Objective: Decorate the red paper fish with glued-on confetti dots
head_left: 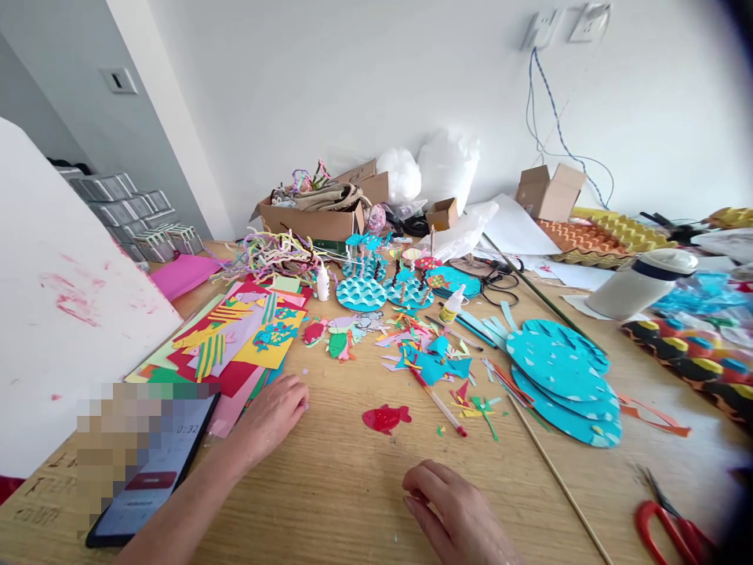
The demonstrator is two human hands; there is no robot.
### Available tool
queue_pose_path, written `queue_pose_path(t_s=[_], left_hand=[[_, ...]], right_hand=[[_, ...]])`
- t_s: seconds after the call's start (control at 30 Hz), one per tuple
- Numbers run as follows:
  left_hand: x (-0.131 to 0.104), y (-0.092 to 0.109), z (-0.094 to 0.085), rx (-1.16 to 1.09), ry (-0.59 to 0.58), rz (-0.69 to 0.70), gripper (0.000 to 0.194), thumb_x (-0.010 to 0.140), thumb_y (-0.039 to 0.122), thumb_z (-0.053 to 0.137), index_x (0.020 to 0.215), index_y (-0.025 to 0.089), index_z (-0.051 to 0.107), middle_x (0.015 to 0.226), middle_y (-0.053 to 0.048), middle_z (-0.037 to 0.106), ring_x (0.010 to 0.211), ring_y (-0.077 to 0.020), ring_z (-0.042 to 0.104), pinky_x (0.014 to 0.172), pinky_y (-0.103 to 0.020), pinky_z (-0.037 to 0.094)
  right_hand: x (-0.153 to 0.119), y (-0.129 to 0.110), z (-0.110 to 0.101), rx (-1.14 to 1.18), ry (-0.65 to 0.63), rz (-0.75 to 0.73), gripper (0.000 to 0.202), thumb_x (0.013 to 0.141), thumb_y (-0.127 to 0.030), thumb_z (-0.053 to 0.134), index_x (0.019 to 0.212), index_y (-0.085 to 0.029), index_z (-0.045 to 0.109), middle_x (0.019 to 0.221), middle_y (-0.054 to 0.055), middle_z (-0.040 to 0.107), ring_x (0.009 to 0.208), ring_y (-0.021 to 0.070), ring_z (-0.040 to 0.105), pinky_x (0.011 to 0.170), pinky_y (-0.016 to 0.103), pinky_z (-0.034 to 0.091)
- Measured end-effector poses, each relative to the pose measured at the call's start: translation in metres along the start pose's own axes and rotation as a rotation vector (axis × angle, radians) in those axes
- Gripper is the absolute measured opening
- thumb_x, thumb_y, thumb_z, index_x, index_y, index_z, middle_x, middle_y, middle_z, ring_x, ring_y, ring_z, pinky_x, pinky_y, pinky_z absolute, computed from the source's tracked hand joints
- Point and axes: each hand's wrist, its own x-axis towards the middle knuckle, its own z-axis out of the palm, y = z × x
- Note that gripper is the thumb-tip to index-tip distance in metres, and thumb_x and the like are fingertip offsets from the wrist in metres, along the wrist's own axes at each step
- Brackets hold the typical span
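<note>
A red paper fish [385,419] lies flat on the wooden table [347,486], between my two hands and touched by neither. My left hand [276,412] rests beside the stacked coloured paper [247,369], its fingers curled together; whether they hold anything is hidden. Nearer to me, my right hand [456,510] hovers or rests low over the wood, fingers bent and thumb apart, with nothing seen in it. A red pen [440,404] lies right of the fish, among paper scraps [471,400]. Several small paper fish [340,344] sit farther back.
A phone [156,479] lies by my left forearm. Blue discs [558,377], a thin stick [558,479] and red-handled scissors [671,522] are on the right. Glue bottles [452,304], wavy blue fish stands [361,294] and a cardboard box [318,220] stand behind.
</note>
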Motion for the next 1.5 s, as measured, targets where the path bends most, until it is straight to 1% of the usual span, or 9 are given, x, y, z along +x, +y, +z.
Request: queue_pose_path(t_s=[0.17, 0.37, 0.47, 0.7, 0.8, 1.03, 1.23, 1.4, 1.5], left_hand=[[-0.004, -0.004, -0.011, -0.048, 0.030, -0.100, 0.015, 0.082, 0.014, 0.039, 0.074, 0.021, 0.050, 0.075, 0.001, 0.058, 0.072, -0.0154, 0.052, 0.064, -0.025, 0.037], [-0.004, -0.020, -0.022, -0.055, 0.016, -0.128, 0.018, 0.079, 0.012, 0.041, 0.081, 0.021, 0.057, 0.086, -0.002, 0.062, 0.082, -0.0168, 0.056, 0.071, -0.025, 0.040], [0.005, -0.026, -0.026, 0.016, 0.031, -0.165, 0.019, 0.080, 0.012, 0.041, 0.083, 0.019, 0.058, 0.088, -0.003, 0.063, 0.084, -0.0171, 0.058, 0.072, -0.025, 0.041], [0.039, -0.027, -0.016, 0.075, 0.004, -0.108, 0.018, 0.077, 0.009, 0.044, 0.079, 0.019, 0.059, 0.084, -0.004, 0.063, 0.082, -0.0180, 0.057, 0.071, -0.026, 0.038], [0.045, -0.030, -0.015, 0.069, -0.032, -0.076, 0.016, 0.075, 0.009, 0.045, 0.074, 0.019, 0.058, 0.080, -0.003, 0.063, 0.079, -0.0177, 0.057, 0.069, -0.025, 0.037], [0.023, -0.026, -0.019, 0.005, -0.124, -0.049, 0.013, 0.073, 0.014, 0.048, 0.066, 0.021, 0.056, 0.064, 0.003, 0.057, 0.063, -0.0138, 0.054, 0.055, -0.021, 0.032], [0.010, -0.015, -0.023, -0.093, -0.159, 0.002, 0.011, 0.074, 0.014, 0.047, 0.072, 0.021, 0.056, 0.075, 0.003, 0.059, 0.071, -0.0131, 0.054, 0.062, -0.021, 0.035], [0.006, -0.015, -0.032, -0.137, -0.047, -0.057, 0.015, 0.077, 0.017, 0.042, 0.072, 0.020, 0.056, 0.075, 0.001, 0.057, 0.071, -0.0140, 0.054, 0.063, -0.022, 0.037], [-0.003, -0.018, -0.025, -0.074, -0.105, -0.076, 0.018, 0.078, 0.017, 0.043, 0.075, 0.020, 0.060, 0.077, -0.001, 0.059, 0.075, -0.0163, 0.055, 0.066, -0.025, 0.038]], right_hand=[[0.000, 0.002, 0.000, -0.001, -0.002, 0.020, 0.017, 0.081, -0.012, 0.041, 0.079, -0.021, 0.055, 0.081, 0.002, 0.062, 0.075, 0.0147, 0.059, 0.064, 0.021, 0.041], [0.001, 0.003, 0.002, 0.003, -0.004, 0.003, 0.017, 0.081, -0.013, 0.040, 0.079, -0.021, 0.055, 0.080, 0.002, 0.062, 0.073, 0.0145, 0.058, 0.064, 0.022, 0.040], [0.002, 0.001, 0.003, 0.013, -0.002, -0.003, 0.017, 0.081, -0.013, 0.040, 0.079, -0.020, 0.055, 0.080, 0.002, 0.062, 0.074, 0.0146, 0.058, 0.064, 0.022, 0.040], [0.005, 0.001, 0.003, 0.030, -0.002, -0.014, 0.018, 0.081, -0.013, 0.039, 0.080, -0.021, 0.056, 0.083, 0.003, 0.062, 0.076, 0.0148, 0.058, 0.065, 0.021, 0.041], [0.005, 0.003, 0.004, 0.025, -0.008, -0.014, 0.018, 0.081, -0.013, 0.039, 0.080, -0.021, 0.056, 0.082, 0.003, 0.062, 0.076, 0.0147, 0.058, 0.065, 0.022, 0.041], [0.003, 0.009, 0.009, 0.022, -0.023, -0.029, 0.017, 0.079, -0.012, 0.041, 0.078, -0.020, 0.055, 0.080, 0.002, 0.062, 0.073, 0.0143, 0.057, 0.063, 0.021, 0.040], [0.005, 0.008, 0.010, 0.015, -0.048, -0.026, 0.016, 0.078, -0.012, 0.042, 0.077, -0.020, 0.055, 0.080, 0.002, 0.062, 0.073, 0.0146, 0.057, 0.063, 0.021, 0.040], [0.005, 0.006, 0.009, -0.001, -0.068, -0.014, 0.016, 0.079, -0.011, 0.042, 0.078, -0.020, 0.055, 0.081, 0.003, 0.062, 0.074, 0.0145, 0.058, 0.063, 0.021, 0.040], [0.004, 0.006, 0.010, -0.010, -0.069, -0.026, 0.017, 0.081, -0.012, 0.041, 0.077, -0.019, 0.055, 0.081, 0.003, 0.062, 0.074, 0.0145, 0.058, 0.064, 0.021, 0.040]])
